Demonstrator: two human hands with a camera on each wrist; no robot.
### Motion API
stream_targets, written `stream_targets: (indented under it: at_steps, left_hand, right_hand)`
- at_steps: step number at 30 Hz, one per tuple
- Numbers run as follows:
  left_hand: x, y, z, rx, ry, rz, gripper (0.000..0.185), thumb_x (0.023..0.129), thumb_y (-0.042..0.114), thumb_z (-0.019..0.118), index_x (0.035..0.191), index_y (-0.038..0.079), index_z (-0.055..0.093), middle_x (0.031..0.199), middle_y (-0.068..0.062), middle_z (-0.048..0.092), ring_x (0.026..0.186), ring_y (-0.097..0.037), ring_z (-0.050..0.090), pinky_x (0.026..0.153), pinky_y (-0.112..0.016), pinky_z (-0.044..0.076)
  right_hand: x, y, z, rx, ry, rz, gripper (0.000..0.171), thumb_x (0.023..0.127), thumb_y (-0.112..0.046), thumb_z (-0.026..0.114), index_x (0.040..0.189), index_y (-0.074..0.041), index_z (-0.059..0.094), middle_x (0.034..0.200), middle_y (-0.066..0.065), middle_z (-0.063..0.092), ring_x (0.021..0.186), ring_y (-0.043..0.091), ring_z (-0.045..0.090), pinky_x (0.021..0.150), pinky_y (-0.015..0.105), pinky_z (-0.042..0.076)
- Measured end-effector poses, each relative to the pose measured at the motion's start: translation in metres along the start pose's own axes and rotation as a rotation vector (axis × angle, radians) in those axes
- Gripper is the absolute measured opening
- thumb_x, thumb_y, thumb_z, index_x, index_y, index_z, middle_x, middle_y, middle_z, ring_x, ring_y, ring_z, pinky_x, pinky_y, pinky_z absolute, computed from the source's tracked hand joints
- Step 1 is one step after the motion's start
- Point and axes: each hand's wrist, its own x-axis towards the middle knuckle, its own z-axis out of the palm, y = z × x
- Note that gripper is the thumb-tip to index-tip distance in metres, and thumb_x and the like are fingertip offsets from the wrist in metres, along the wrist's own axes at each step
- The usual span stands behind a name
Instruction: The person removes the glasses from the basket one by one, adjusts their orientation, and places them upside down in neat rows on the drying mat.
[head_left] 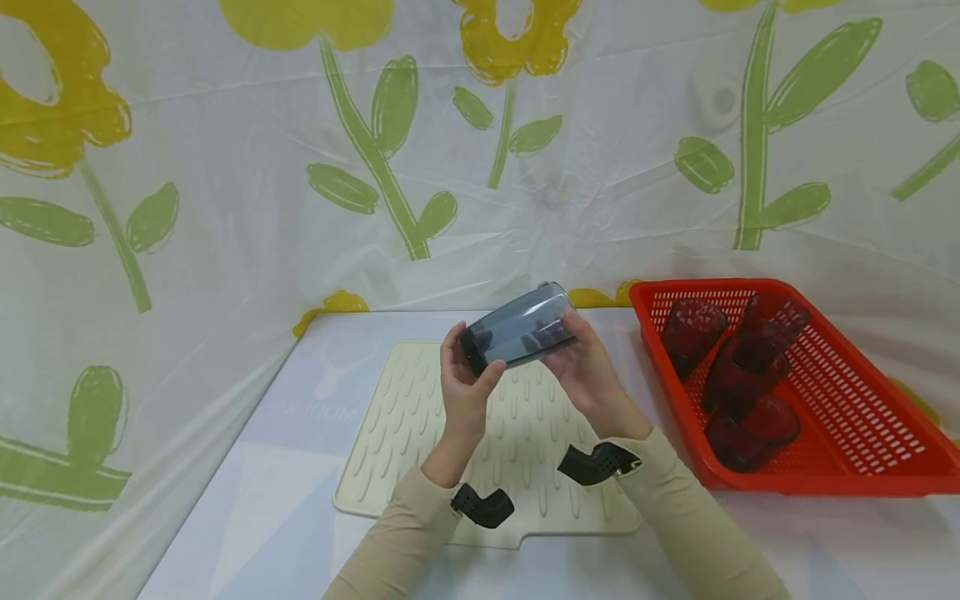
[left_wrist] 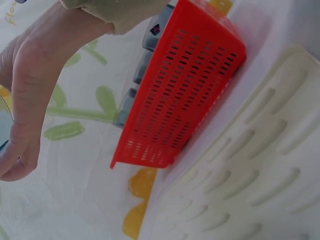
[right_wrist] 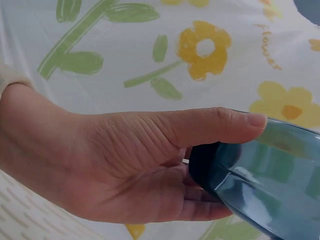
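On the left, the left hand (head_left: 463, 385) curls its fingers and thumb round the dark bottom end of the cup (head_left: 519, 327). The cup is a smoky, see-through tumbler, lying nearly flat in the air above the mat (head_left: 420, 433), its long axis running left to right and rising slightly toward the basket. The right hand (head_left: 592, 375) cradles the other end, thumb laid along the wall and fingers wrapped beneath, as the right wrist view shows. Both hands are equally close; the cup sits between them. Further right on the desk (head_left: 247, 500), the red basket (head_left: 840, 483) holds several dark red cups (head_left: 750, 392).
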Motion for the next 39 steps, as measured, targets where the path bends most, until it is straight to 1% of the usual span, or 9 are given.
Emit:
stream_targets:
  at_steps: [6, 11, 15, 18, 21, 25, 28, 34, 39]
  left_hand:
    - [0.002, 0.003, -0.001, -0.005, 0.005, 0.022, 0.084, 0.071, 0.033, 0.078, 0.133, 0.002, 0.031, 0.119, -0.002, 0.047, 0.106, -0.012, 0.048, 0.086, -0.021, 0.045]
    - [0.005, 0.008, -0.008, -0.024, -0.018, 0.025, 0.079, 0.069, 0.028, 0.08, 0.13, 0.003, 0.037, 0.115, -0.001, 0.05, 0.102, -0.011, 0.05, 0.084, -0.02, 0.046]
    - [0.009, 0.013, -0.014, -0.036, -0.043, 0.036, 0.077, 0.069, 0.027, 0.08, 0.13, 0.006, 0.038, 0.113, 0.0, 0.052, 0.101, -0.009, 0.051, 0.082, -0.019, 0.046]
    - [0.011, 0.017, -0.017, -0.039, -0.06, 0.039, 0.076, 0.069, 0.025, 0.08, 0.13, 0.006, 0.038, 0.113, 0.0, 0.052, 0.102, -0.01, 0.051, 0.083, -0.019, 0.047]
    - [0.014, 0.021, -0.019, -0.039, -0.072, 0.039, 0.078, 0.068, 0.025, 0.081, 0.13, 0.004, 0.037, 0.114, 0.0, 0.052, 0.103, -0.01, 0.051, 0.084, -0.019, 0.046]
    - [0.016, 0.028, -0.021, -0.034, -0.086, 0.041, 0.083, 0.067, 0.028, 0.081, 0.131, 0.003, 0.035, 0.119, 0.001, 0.051, 0.107, -0.01, 0.05, 0.084, -0.018, 0.046]
    - [0.018, 0.032, -0.022, -0.039, -0.098, 0.04, 0.084, 0.067, 0.03, 0.081, 0.132, 0.003, 0.035, 0.121, 0.002, 0.051, 0.109, -0.009, 0.05, 0.085, -0.018, 0.046]
    - [0.021, 0.038, -0.021, -0.061, -0.093, 0.034, 0.086, 0.066, 0.029, 0.082, 0.132, 0.0, 0.035, 0.123, 0.0, 0.051, 0.111, -0.011, 0.05, 0.086, -0.018, 0.045]
    - [0.022, 0.041, -0.018, -0.078, -0.08, 0.029, 0.086, 0.065, 0.025, 0.083, 0.132, -0.002, 0.036, 0.124, -0.002, 0.049, 0.113, -0.012, 0.049, 0.086, -0.018, 0.046]
  right_hand:
    - [0.0, 0.004, 0.0, -0.003, 0.002, -0.017, 0.059, 0.091, -0.029, 0.048, 0.144, -0.024, 0.023, 0.139, 0.006, 0.032, 0.12, 0.023, 0.037, 0.093, 0.03, 0.045]
    - [0.001, 0.002, -0.006, -0.177, -0.047, 0.0, 0.061, 0.092, -0.029, 0.043, 0.146, -0.02, 0.016, 0.143, 0.009, 0.025, 0.123, 0.025, 0.031, 0.107, 0.041, 0.026]
    - [0.002, 0.001, -0.013, -0.309, -0.119, 0.035, 0.061, 0.092, -0.025, 0.038, 0.146, -0.014, 0.011, 0.144, 0.014, 0.023, 0.125, 0.03, 0.026, 0.106, 0.055, 0.016]
    - [0.002, -0.001, -0.016, -0.389, -0.163, 0.05, 0.065, 0.091, -0.026, 0.04, 0.146, -0.013, 0.008, 0.146, 0.016, 0.02, 0.127, 0.033, 0.023, 0.104, 0.059, 0.017]
    - [0.001, -0.005, -0.017, -0.447, -0.191, 0.072, 0.071, 0.09, -0.028, 0.045, 0.147, -0.011, 0.006, 0.145, 0.016, 0.02, 0.126, 0.033, 0.024, 0.103, 0.058, 0.021]
    - [0.0, -0.01, -0.018, -0.505, -0.21, 0.109, 0.075, 0.088, -0.029, 0.052, 0.145, -0.002, 0.012, 0.132, 0.01, 0.039, 0.117, 0.024, 0.037, 0.101, 0.051, 0.03]
    - [-0.002, -0.011, -0.019, -0.537, -0.236, 0.134, 0.078, 0.087, -0.032, 0.058, 0.142, 0.002, 0.015, 0.125, 0.005, 0.044, 0.111, 0.02, 0.043, 0.099, 0.047, 0.034]
    - [-0.003, -0.01, -0.023, -0.54, -0.278, 0.161, 0.088, 0.083, -0.036, 0.063, 0.142, 0.002, 0.011, 0.139, 0.023, 0.029, 0.116, 0.024, 0.04, 0.102, 0.054, 0.029]
    - [-0.004, -0.008, -0.024, -0.554, -0.283, 0.174, 0.087, 0.083, -0.035, 0.062, 0.144, -0.001, 0.01, 0.143, 0.026, 0.023, 0.12, 0.029, 0.037, 0.103, 0.056, 0.027]
